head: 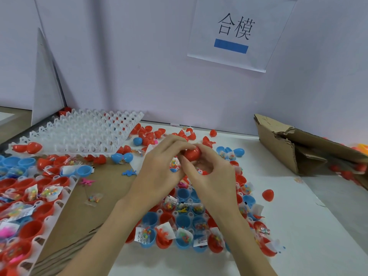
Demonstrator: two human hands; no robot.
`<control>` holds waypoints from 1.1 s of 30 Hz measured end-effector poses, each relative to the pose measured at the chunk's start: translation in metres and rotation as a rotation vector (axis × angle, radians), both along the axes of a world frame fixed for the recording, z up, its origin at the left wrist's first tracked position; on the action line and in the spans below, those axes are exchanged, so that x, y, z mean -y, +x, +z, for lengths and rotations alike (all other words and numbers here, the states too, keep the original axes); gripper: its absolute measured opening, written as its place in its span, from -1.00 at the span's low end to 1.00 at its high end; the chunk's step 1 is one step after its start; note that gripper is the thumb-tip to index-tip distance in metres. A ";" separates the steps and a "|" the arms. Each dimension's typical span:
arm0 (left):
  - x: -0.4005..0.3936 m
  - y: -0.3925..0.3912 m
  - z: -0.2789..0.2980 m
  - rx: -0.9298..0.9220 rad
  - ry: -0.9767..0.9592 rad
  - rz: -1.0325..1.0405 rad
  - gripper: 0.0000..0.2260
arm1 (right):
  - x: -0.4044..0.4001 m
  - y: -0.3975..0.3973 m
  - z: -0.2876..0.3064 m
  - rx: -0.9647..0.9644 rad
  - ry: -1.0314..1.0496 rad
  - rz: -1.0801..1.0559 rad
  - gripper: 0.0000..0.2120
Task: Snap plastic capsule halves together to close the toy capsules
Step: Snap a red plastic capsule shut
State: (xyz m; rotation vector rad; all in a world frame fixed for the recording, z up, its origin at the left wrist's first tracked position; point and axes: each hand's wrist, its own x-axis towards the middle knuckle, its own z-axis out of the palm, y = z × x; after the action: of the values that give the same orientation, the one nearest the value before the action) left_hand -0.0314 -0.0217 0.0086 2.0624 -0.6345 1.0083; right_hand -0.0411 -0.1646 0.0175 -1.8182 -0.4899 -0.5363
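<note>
Two hands meet in the middle, above the worktop [298, 226]. The left hand [159, 168] and the right hand [211, 172] both hold one red capsule [192, 153]. The left fingers [179, 145] curl over the top of it. The right fingers [207, 151] wrap round its right side, and the right thumb sits just under it. So both hands are clamped on the capsule, and only a bit of red shows between them.

Under the hands lies a white tray [177, 214] with red and blue cup halves and little toy bags in it. Another filled tray [59, 204] lies at the near left. An empty white tray [79, 132] sits at the far left. One closed red capsule [268, 195] lies alone on the right. A torn cardboard box [298, 144] is at the far right. A paper sign [235, 32] hangs on the wall.
</note>
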 end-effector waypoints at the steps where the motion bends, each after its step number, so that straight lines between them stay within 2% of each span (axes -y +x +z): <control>1: 0.000 0.000 -0.001 0.018 0.061 0.002 -0.68 | 0.001 0.000 0.000 -0.015 0.004 0.008 -0.73; 6: -0.003 -0.001 -0.001 0.022 0.218 0.037 -0.64 | 0.004 0.000 0.000 -0.091 0.044 0.115 -0.80; 10: -0.002 -0.005 0.005 0.041 0.246 0.028 -0.65 | 0.004 -0.003 0.006 -0.093 0.163 0.183 -0.70; 14: -0.004 -0.009 0.006 0.062 0.277 0.047 -0.64 | 0.004 -0.004 0.007 -0.014 0.123 0.144 -0.63; 17: -0.003 -0.011 0.008 0.061 0.277 0.055 -0.64 | 0.005 -0.001 0.005 -0.026 0.069 0.120 -0.66; 23: -0.001 -0.014 0.011 0.050 0.222 0.060 -0.64 | 0.003 0.001 0.001 -0.055 0.049 0.098 -0.51; 28: 0.000 -0.014 0.012 -0.008 0.200 0.021 -0.62 | 0.004 -0.001 0.002 -0.045 0.058 0.102 -0.74; 33: -0.001 -0.011 0.010 -0.016 0.222 0.030 -0.57 | 0.004 -0.002 0.001 -0.006 0.007 0.055 -0.80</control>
State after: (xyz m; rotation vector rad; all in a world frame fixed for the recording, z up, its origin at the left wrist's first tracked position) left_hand -0.0423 -0.0203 0.0182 2.2761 -0.7378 0.9738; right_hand -0.0429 -0.1686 0.0187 -1.7941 -0.5323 -0.4941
